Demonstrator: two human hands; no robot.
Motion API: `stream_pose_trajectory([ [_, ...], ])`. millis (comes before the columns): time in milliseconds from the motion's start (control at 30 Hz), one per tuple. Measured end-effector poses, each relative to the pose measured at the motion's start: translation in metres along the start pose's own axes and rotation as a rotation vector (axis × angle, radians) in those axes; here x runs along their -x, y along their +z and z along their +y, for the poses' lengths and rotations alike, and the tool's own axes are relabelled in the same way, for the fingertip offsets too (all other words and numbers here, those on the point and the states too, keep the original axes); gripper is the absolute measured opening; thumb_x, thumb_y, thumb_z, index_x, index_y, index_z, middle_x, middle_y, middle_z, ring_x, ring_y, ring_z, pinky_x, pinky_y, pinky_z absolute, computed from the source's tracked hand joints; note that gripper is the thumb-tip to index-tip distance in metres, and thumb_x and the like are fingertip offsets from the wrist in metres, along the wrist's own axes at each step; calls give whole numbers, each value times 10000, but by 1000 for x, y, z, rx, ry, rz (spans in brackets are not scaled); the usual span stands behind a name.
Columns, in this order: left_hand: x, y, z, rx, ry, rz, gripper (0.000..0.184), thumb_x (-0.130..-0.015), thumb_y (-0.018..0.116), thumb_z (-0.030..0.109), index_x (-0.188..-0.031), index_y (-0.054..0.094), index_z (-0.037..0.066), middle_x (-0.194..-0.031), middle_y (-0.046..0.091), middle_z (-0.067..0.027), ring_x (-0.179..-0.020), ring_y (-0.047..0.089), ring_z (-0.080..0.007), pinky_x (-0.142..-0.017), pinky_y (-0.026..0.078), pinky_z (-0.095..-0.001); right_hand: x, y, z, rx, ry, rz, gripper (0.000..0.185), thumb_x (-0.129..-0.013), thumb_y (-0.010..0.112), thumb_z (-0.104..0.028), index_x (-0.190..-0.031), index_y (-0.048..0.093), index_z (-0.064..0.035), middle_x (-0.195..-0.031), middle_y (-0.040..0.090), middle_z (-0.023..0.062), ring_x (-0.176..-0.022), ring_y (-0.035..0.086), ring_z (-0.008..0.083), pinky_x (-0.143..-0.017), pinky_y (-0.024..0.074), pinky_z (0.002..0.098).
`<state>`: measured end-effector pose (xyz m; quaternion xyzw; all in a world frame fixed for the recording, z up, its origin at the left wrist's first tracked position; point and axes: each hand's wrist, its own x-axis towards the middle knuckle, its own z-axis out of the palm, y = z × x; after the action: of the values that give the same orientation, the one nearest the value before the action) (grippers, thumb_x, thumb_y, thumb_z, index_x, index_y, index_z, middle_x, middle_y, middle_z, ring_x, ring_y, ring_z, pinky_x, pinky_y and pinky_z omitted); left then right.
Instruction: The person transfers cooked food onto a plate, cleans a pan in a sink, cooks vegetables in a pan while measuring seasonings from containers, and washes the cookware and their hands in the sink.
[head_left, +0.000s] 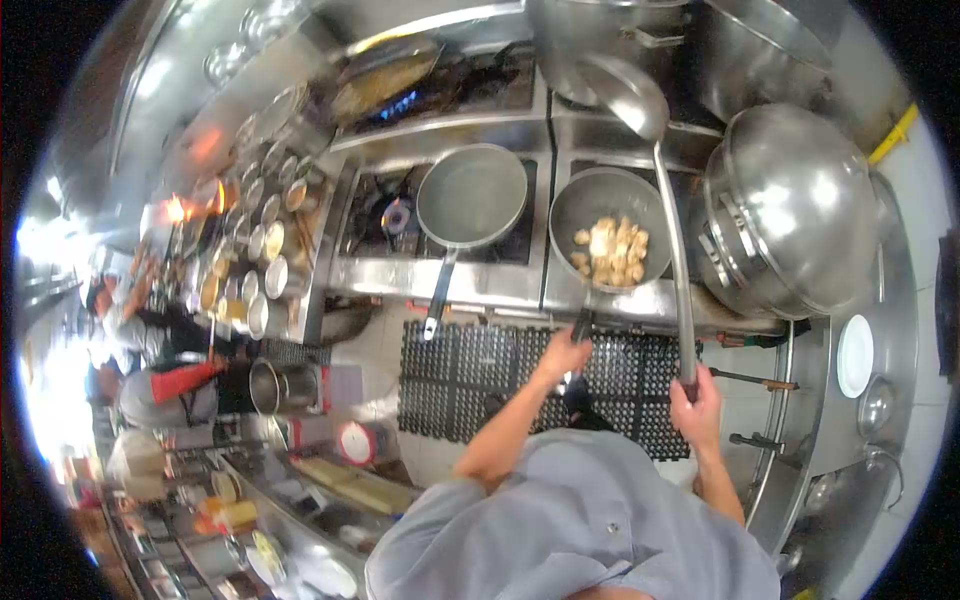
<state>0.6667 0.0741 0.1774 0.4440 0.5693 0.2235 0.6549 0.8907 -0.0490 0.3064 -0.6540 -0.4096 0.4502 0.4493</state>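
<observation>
My left hand is closed around the dark handle of a frying pan on the right-hand part of the stove. Pale browned chunks of food lie in the near half of that pan. A long-handled ladle is in my right hand, gripped at its dark lower end. Its large metal bowl reaches up past the pan, in front of a big pot. To the left, a second frying pan rests on the stove, its handle pointing toward me and nothing visible in it.
A lit burner shows left of the second pan. Large pots stand at the back, and a big upturned metal bowl at right. Many small containers crowd the left counter. Two people stand far left. A perforated black mat covers the floor.
</observation>
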Motion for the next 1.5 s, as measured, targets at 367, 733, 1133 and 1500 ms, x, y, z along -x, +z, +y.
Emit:
stream_pose_trajectory([
  [367,236,-84,-5,264,-65,372,130,-823,576,84,-927,509,42,-593,500,-4,-443,467,-93,-409,374,-261,-8,40,-65,10,-71,-634,463,-855,565,25,-1304,452,32,-715,552,7,-495,493,55,-445,404,217],
  [733,322,-142,-131,541,97,964,150,-856,538,90,-994,488,60,-590,483,18,-448,471,-92,-411,406,-265,18,170,-72,340,-208,-1135,510,-792,671,-15,-1277,516,14,-862,596,28,-747,534,74,-651,441,214],
  [1133,399,-132,-244,791,-46,1024,232,-808,537,42,-1038,508,32,-578,506,-18,-447,486,-126,-413,411,-283,92,267,-74,386,-46,-1313,551,-875,583,-1,-1393,397,-25,-616,469,-36,-450,412,41,-380,337,224],
  [1500,380,-147,-269,875,-129,1169,149,-806,533,58,-932,470,10,-593,505,-37,-458,498,-132,-428,424,-297,83,327,-114,991,-87,-1701,561,-869,602,-62,-1400,428,-112,-745,569,21,-569,508,84,-501,432,269],
])
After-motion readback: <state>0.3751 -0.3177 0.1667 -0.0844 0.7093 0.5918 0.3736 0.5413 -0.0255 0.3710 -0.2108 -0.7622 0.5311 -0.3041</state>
